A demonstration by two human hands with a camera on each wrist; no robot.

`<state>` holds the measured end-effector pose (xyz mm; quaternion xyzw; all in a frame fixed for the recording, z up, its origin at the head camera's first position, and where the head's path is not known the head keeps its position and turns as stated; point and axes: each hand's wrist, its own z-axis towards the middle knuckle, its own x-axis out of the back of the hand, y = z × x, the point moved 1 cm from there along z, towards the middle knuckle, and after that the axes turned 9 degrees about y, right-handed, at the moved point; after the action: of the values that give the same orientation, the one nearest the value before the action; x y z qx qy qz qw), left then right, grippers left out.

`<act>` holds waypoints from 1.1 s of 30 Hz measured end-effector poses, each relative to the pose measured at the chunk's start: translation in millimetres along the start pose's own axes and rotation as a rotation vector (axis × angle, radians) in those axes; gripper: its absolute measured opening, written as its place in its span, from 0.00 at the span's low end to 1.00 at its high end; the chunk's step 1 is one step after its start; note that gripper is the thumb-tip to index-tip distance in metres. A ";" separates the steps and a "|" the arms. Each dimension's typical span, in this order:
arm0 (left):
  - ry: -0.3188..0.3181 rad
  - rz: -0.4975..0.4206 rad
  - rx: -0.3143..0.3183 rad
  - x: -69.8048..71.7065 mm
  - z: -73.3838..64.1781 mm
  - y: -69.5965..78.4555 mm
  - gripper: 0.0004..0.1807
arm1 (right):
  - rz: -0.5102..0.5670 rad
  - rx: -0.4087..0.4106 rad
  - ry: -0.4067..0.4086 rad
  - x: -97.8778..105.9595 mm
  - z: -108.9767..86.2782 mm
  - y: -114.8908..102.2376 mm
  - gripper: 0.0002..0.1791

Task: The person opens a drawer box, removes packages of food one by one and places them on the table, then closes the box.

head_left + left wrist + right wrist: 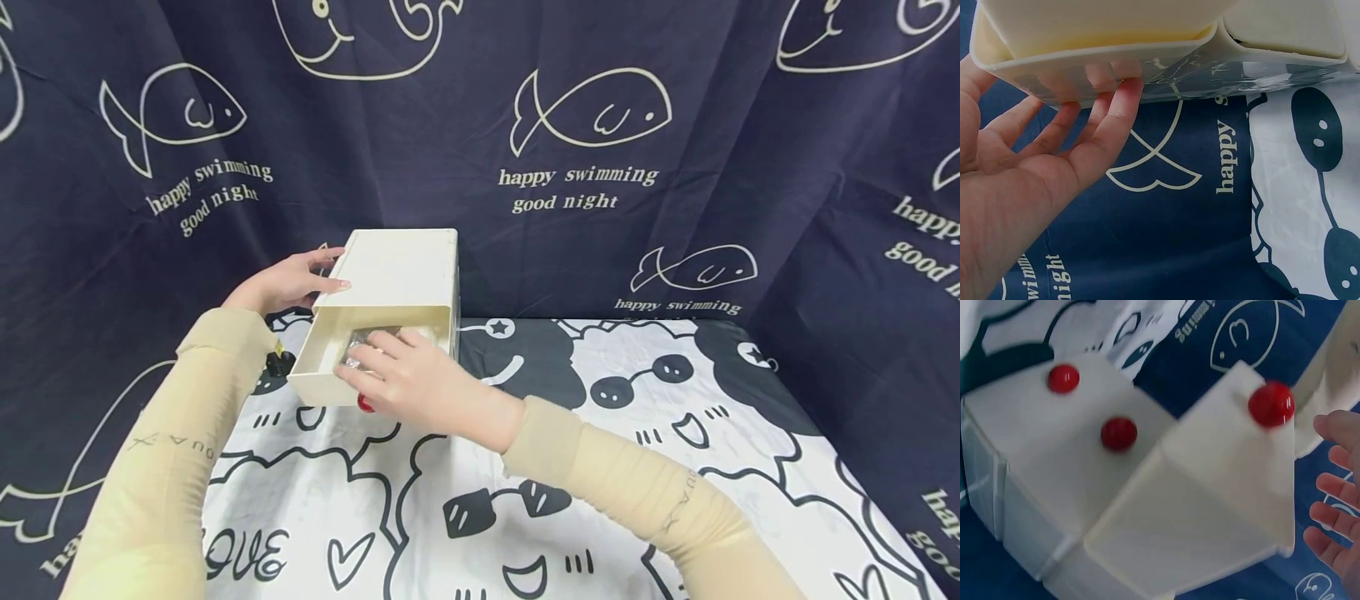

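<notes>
A person in tan sleeves works at a cream drawer box (397,267) standing at 12 o'clock on the cloth (600,467), against a navy backdrop (675,125) printed w/ fish outlines.

Top drawer (330,367) is pulled out toward the camera. Left hand (281,283) lies flat against the box's side at 9 o'clock, fingers straight and slightly spread, thumb on the top edge; the left wrist view shows the fingertips (1125,94) touching the box's lower rim (1104,59), palm open, gripping nothing.

Right hand (408,375) is over the open drawer, fingers extended down onto a crinkly silver packet (360,348) inside. Whether the fingers pinch the packet or only rest on it can't be told: the hand covers most of it, and only a strip at 10 o'clock of the knuckles shows. In the right wrist view, blurred, the fingers (1335,506) are seen loosely spread at 3 o'clock beside the drawer front, w/ packet out of sight.

One red knob (365,405) peeks out under the right hand in the head view, mostly hidden. The right wrist view shows three knobs: one (1271,404) on the pulled drawer, two (1119,434) on the shut drawers below. A small black-and-yellow object (279,360) at 9 o'clock of the drawer is half hidden by the left sleeve; can't be identified.
</notes>
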<state>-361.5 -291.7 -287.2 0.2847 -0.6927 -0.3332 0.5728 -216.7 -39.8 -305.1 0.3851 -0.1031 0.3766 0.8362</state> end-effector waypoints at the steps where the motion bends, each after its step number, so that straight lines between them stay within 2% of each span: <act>1: 0.001 0.004 0.002 -0.2 0.1 0.0 0.47 | 0.015 -0.009 -0.016 0.6 1.5 5.0 0.17; 5: 0.004 0.012 0.008 -0.4 -0.3 0.4 0.47 | 0.071 -0.038 -0.094 0.7 5.4 26.2 0.21; 9: 0.004 0.015 0.006 -0.6 -1.2 1.6 0.47 | 0.135 -0.024 -0.225 0.7 7.2 46.2 0.28; 14: 0.003 0.015 0.009 -0.3 -1.7 2.1 0.47 | 0.225 0.060 -0.421 -1.4 10.5 64.4 0.34; 18: 0.003 0.018 0.012 -0.1 -1.5 1.5 0.48 | 0.278 0.146 -0.535 -8.2 11.6 75.1 0.38; 23: 0.004 0.008 0.014 -1.0 -0.7 1.5 0.48 | 0.330 0.175 -0.611 -16.8 11.6 83.4 0.40; 33: -0.004 -0.010 0.006 0.2 -0.3 0.6 0.47 | 0.425 0.251 -0.723 -27.0 14.2 76.3 0.32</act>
<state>-361.2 -291.5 -286.6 0.2894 -0.6932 -0.3347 0.5690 -288.0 -32.9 -264.7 0.5612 -0.4197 0.3906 0.5969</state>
